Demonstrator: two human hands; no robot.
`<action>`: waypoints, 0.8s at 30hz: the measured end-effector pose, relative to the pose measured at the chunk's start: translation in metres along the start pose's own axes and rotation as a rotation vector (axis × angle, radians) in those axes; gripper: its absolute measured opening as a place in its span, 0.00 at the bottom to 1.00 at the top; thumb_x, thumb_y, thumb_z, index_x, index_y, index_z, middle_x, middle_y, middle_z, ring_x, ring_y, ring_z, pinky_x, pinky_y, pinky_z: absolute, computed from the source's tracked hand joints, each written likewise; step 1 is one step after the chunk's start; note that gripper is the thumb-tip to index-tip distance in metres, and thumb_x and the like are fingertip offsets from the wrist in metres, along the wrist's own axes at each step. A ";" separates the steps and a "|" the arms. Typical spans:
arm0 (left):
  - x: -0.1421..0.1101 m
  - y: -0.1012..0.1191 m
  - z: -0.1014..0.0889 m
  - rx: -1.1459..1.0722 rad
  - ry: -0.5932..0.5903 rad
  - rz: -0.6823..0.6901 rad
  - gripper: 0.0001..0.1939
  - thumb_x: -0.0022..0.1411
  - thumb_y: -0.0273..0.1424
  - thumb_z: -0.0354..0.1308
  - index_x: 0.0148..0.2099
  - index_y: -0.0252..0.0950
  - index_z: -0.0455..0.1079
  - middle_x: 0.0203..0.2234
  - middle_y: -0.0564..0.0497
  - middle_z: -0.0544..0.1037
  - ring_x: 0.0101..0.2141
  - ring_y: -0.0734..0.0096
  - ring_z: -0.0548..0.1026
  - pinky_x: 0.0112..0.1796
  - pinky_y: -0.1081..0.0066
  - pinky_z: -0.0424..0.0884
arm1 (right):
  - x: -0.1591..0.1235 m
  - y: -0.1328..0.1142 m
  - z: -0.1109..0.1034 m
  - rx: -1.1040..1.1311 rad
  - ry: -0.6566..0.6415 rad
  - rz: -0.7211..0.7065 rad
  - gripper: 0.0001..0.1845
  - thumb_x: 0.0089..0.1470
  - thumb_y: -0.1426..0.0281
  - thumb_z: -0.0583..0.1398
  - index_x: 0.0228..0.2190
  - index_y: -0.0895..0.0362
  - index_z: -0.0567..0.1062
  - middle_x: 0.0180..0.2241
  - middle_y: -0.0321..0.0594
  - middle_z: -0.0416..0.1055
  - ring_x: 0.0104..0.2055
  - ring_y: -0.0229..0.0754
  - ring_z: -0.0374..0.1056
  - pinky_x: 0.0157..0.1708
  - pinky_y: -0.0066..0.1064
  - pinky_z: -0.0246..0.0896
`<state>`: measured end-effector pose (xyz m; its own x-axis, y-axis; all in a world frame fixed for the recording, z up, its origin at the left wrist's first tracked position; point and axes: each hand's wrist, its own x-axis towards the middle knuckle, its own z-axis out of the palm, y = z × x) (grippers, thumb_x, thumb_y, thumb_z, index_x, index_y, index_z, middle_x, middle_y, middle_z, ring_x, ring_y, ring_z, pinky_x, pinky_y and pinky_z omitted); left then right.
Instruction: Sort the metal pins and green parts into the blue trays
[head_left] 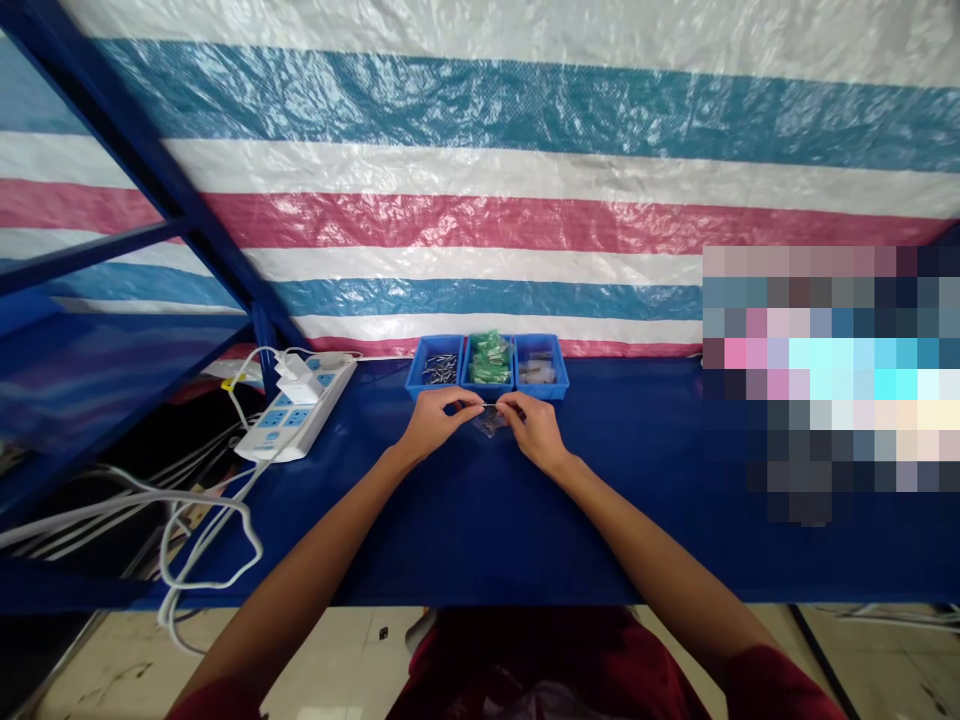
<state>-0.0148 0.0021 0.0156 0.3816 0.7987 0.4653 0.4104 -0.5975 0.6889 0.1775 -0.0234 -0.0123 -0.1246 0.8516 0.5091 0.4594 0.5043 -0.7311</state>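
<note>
A small clear plastic bag point(491, 422) hangs between my hands just in front of the blue bins. My left hand point(441, 415) pinches one end of its top edge between thumb and fingers. The other end of that edge is pinched by my right hand point(534, 425). Something small and dark seems to be inside the bag, too small to make out. Behind my hands stand three blue bins side by side: the left bin point(413, 372) holds small metal pieces, the middle bin point(468, 385) green packets, and the right bin point(561, 385) clear or whitish packets.
On the left, a white power strip point(296, 415) with a plugged-in white adapter point(298, 378) lies on the blue table point(480, 540). White cables point(247, 530) loop over the table's left side. A blue metal frame point(172, 190) rises there. A striped plastic sheet point(480, 220) hangs behind; the right side is pixelated.
</note>
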 end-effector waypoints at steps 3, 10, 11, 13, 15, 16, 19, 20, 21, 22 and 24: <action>-0.001 -0.002 0.002 -0.009 0.025 -0.023 0.11 0.60 0.36 0.59 0.33 0.35 0.76 0.29 0.49 0.81 0.30 0.68 0.77 0.35 0.72 0.71 | -0.001 0.002 0.001 0.019 0.011 0.013 0.11 0.60 0.64 0.55 0.35 0.56 0.75 0.30 0.39 0.75 0.29 0.40 0.71 0.33 0.29 0.65; -0.002 -0.005 0.007 -0.139 0.102 -0.100 0.16 0.61 0.40 0.58 0.28 0.33 0.74 0.21 0.51 0.77 0.23 0.72 0.74 0.29 0.73 0.72 | -0.001 0.001 0.001 0.036 0.030 -0.009 0.12 0.60 0.62 0.55 0.34 0.56 0.75 0.30 0.40 0.74 0.29 0.39 0.70 0.32 0.29 0.65; -0.002 -0.005 0.008 -0.153 0.104 -0.103 0.16 0.61 0.40 0.58 0.28 0.33 0.74 0.21 0.51 0.76 0.22 0.72 0.74 0.29 0.73 0.72 | -0.001 0.000 0.001 0.029 0.029 -0.009 0.13 0.60 0.62 0.55 0.33 0.56 0.75 0.30 0.40 0.74 0.29 0.39 0.70 0.32 0.30 0.65; -0.002 -0.005 0.008 -0.176 0.126 -0.101 0.15 0.61 0.40 0.58 0.30 0.33 0.75 0.22 0.50 0.77 0.23 0.72 0.73 0.28 0.73 0.72 | -0.001 -0.002 -0.001 0.017 0.036 0.004 0.14 0.61 0.61 0.53 0.33 0.56 0.74 0.30 0.40 0.74 0.28 0.39 0.69 0.32 0.30 0.65; -0.001 -0.005 0.008 -0.183 0.178 -0.086 0.14 0.60 0.40 0.59 0.34 0.34 0.76 0.26 0.49 0.78 0.24 0.72 0.74 0.27 0.73 0.72 | -0.001 -0.003 -0.002 0.008 0.047 0.024 0.15 0.61 0.60 0.53 0.33 0.56 0.74 0.29 0.41 0.73 0.28 0.39 0.69 0.31 0.30 0.65; 0.000 -0.005 0.008 -0.180 0.209 -0.079 0.13 0.59 0.40 0.60 0.35 0.34 0.77 0.28 0.49 0.78 0.25 0.73 0.73 0.27 0.73 0.72 | -0.001 -0.003 -0.002 0.005 0.056 0.034 0.15 0.62 0.60 0.52 0.33 0.56 0.74 0.29 0.41 0.73 0.27 0.39 0.69 0.31 0.30 0.65; 0.000 -0.006 0.007 -0.170 0.258 -0.090 0.12 0.58 0.39 0.61 0.34 0.34 0.76 0.25 0.51 0.77 0.22 0.75 0.71 0.26 0.74 0.70 | 0.000 -0.003 -0.003 -0.001 0.075 0.055 0.16 0.62 0.59 0.52 0.32 0.56 0.73 0.28 0.40 0.73 0.27 0.40 0.68 0.30 0.30 0.65; 0.000 -0.007 0.006 -0.170 0.252 -0.103 0.12 0.59 0.39 0.61 0.33 0.34 0.76 0.23 0.52 0.76 0.20 0.76 0.70 0.25 0.75 0.69 | 0.000 -0.003 -0.003 -0.003 0.080 0.060 0.16 0.62 0.59 0.52 0.32 0.56 0.73 0.28 0.40 0.73 0.27 0.40 0.68 0.30 0.30 0.64; 0.000 -0.007 0.006 -0.167 0.236 -0.114 0.12 0.60 0.38 0.59 0.34 0.34 0.75 0.21 0.53 0.74 0.19 0.77 0.68 0.24 0.75 0.68 | 0.000 -0.002 -0.003 -0.004 0.081 0.061 0.16 0.62 0.59 0.52 0.32 0.56 0.73 0.28 0.40 0.73 0.27 0.40 0.68 0.30 0.30 0.64; -0.001 -0.006 0.006 -0.156 0.217 -0.120 0.13 0.62 0.38 0.57 0.35 0.34 0.75 0.18 0.55 0.72 0.17 0.78 0.66 0.23 0.75 0.67 | 0.000 -0.002 -0.002 -0.005 0.081 0.059 0.16 0.62 0.59 0.52 0.31 0.56 0.73 0.28 0.40 0.73 0.27 0.40 0.68 0.30 0.30 0.64; -0.002 -0.005 0.005 -0.101 0.184 -0.110 0.14 0.65 0.38 0.54 0.39 0.34 0.76 0.14 0.58 0.67 0.15 0.78 0.64 0.22 0.75 0.65 | 0.000 -0.002 -0.002 -0.007 0.079 0.048 0.16 0.62 0.59 0.52 0.31 0.56 0.73 0.27 0.40 0.73 0.26 0.40 0.68 0.30 0.30 0.64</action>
<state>-0.0136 0.0030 0.0082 0.1778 0.8640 0.4711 0.3532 -0.5029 0.7889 0.1785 -0.0246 -0.0097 -0.0328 0.8608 0.5078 0.4692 0.4619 -0.7527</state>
